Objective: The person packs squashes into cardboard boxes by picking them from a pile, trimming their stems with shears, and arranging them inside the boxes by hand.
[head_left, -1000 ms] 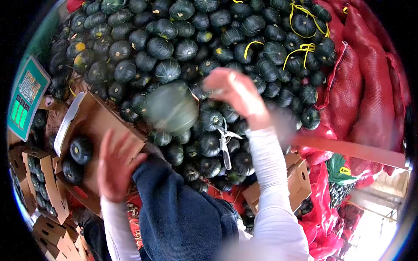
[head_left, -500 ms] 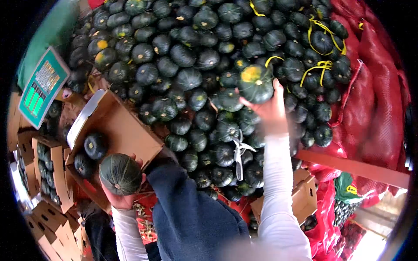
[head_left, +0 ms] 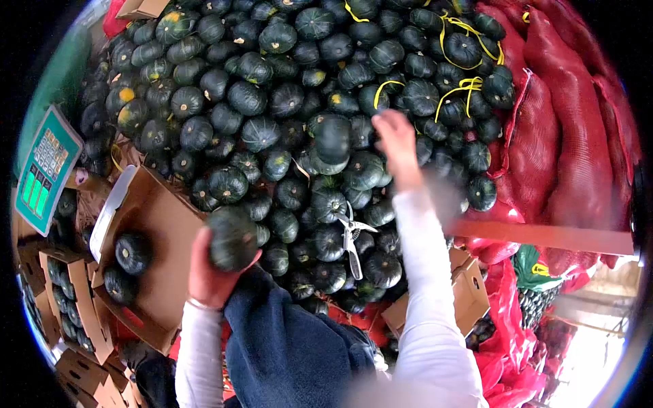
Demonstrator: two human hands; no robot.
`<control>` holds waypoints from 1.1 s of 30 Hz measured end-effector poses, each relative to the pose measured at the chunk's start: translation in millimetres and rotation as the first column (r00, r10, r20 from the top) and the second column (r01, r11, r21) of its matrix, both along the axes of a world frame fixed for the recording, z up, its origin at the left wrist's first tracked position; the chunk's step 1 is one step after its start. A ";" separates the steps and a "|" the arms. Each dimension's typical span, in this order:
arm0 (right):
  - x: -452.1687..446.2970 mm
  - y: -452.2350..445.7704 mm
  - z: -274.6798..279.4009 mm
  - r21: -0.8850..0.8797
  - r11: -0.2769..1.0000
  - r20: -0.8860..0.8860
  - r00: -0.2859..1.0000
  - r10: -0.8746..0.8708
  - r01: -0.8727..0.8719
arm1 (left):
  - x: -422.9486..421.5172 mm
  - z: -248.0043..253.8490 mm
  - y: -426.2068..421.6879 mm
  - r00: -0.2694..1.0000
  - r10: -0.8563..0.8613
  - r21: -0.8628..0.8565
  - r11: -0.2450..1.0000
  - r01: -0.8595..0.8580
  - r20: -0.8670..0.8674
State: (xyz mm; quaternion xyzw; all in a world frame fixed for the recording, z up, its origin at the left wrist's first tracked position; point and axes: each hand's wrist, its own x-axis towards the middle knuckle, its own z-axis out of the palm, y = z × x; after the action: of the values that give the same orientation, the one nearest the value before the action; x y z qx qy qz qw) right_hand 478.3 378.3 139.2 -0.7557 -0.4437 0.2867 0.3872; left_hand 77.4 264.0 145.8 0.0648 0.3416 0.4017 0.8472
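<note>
Step in hand (judgement): single squashes being handled. The left hand (head_left: 209, 275) has a dark green, round, hard-rinded squash (head_left: 232, 238); the right hand (head_left: 396, 141) is reached out over a broad heap of dark green ribbed squashes (head_left: 286, 100).

Left grip: fingers and thumb curved round the side and underside of the rind, spread to the squash's width, firm hold by appearance. Right grip: fingers parted and slightly bent, nothing seen within; image soft there. A blurred dark green squash (head_left: 332, 139) sits across a gap from its fingertips; cannot tell whether it rests on the heap or is in motion.

Position: held squash is raised in front of the body, just beside the near corner of a brown cardboard box (head_left: 165, 231) with a white flap. Two dark green squashes (head_left: 133, 253) lie along the box's left side. Silver pruning shears (head_left: 352, 238) lie on the heap, apart from both hands.

Next move, judged: any shift of the held squash calls for support from below and clearance past the cardboard edge.

Appearance of held squash: squat and rounded, faint lighter mottling, a little blurred; stem end not made out, no damage discernible.
</note>
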 end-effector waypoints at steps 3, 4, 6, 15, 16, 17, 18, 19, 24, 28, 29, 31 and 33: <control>64.6 51.8 11.1 0.091 0.972 0.842 0.506 -0.190 0.215 | 34.6 1.0 10.6 0.953 -0.126 0.239 0.951 0.195 -0.275; 74.6 61.0 16.7 0.085 0.977 0.878 0.449 -0.166 0.195 | 41.0 0.0 12.7 0.951 -0.188 0.150 0.962 0.229 -0.246; 86.8 84.0 20.7 0.036 0.983 0.915 0.389 -0.106 0.181 | 45.0 -0.5 14.7 0.934 -0.272 0.086 0.951 0.298 -0.233; 31.5 187.3 19.1 0.067 0.984 0.661 0.731 -0.168 0.166 | 1.4 6.8 -6.9 0.927 -0.132 0.091 0.980 0.174 -0.352; 36.9 187.6 18.1 0.104 0.988 0.635 0.756 -0.157 0.118 | -4.1 10.7 -6.3 0.941 -0.098 0.104 0.985 0.139 -0.325; 48.6 186.5 14.0 0.142 0.987 0.616 0.774 -0.145 0.072 | -7.8 15.3 -6.1 0.955 -0.066 0.116 0.988 0.103 -0.290; 66.6 185.5 1.8 0.257 0.964 0.624 0.774 -0.113 -0.066 | -8.4 18.5 -4.2 0.969 -0.036 0.129 0.989 0.069 -0.246; 63.1 171.4 5.8 0.227 0.973 0.370 0.928 -0.047 -0.041 | -5.4 19.6 -1.7 0.981 -0.011 0.137 0.990 0.038 -0.192; -30.2 54.3 54.1 0.375 0.821 -0.503 0.649 0.571 -0.431 | 43.2 12.7 33.5 0.952 0.114 0.048 0.990 -0.133 0.282; 34.2 121.6 40.6 0.197 0.974 0.853 0.509 -0.116 -0.110 | 35.7 7.1 6.6 0.813 0.261 -0.263 0.955 -0.139 0.520; 57.0 142.2 38.5 0.167 0.986 0.910 0.388 -0.144 -0.025 | 24.1 6.7 -5.7 0.776 0.280 -0.220 0.958 -0.186 0.564; 72.2 177.0 40.1 0.195 0.960 0.906 0.412 -0.098 -0.199 | -7.8 -1.3 -29.5 0.843 0.276 -0.139 0.961 -0.238 0.462; 25.8 207.0 47.4 0.153 0.905 0.879 0.472 0.058 -0.397 | -27.5 6.3 -42.4 0.832 0.443 -0.253 0.893 -0.373 0.335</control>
State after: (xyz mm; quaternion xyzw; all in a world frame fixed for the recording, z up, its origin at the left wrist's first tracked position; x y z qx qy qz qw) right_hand 504.1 585.2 186.6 -0.6514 -0.7161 -0.1568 0.1960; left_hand 49.9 221.6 152.1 -0.1652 0.2092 0.5466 0.7938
